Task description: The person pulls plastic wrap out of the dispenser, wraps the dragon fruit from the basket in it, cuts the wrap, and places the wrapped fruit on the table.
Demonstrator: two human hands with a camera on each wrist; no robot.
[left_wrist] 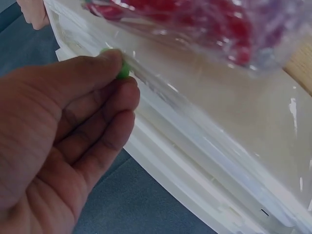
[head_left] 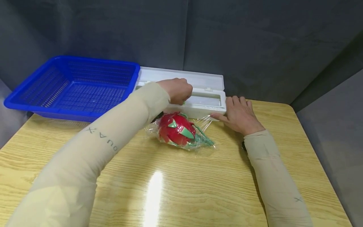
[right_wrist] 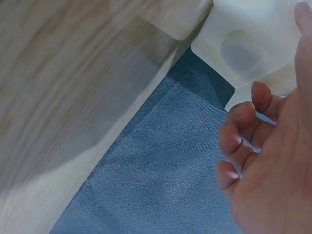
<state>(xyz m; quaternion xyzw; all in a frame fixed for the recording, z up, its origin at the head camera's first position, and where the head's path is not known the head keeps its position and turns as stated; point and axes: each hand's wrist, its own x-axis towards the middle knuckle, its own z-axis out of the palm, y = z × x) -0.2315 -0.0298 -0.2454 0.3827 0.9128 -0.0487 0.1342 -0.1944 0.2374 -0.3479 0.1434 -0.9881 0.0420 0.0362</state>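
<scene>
My left hand (head_left: 180, 90) pinches a small green slider (left_wrist: 123, 70) between thumb and fingertips on the white cling film dispenser (head_left: 195, 110), whose lid (head_left: 181, 75) stands raised at the back. At the dispenser's right end my right hand (head_left: 239, 115) grips the corner, thumb along the front and the other fingers bent at the end wall. Close in front lies a red dragon fruit (head_left: 175, 130) with green scales, wrapped in clear cling film (head_left: 205, 121). Film stretches from the fruit up to the dispenser's front.
A blue plastic basket (head_left: 85, 116) stands left of the dispenser, against its end. Wood-grain table (head_left: 198, 189) spreads in front, its right edge beyond my right forearm. A dark grey curtain (head_left: 255, 56) hangs behind.
</scene>
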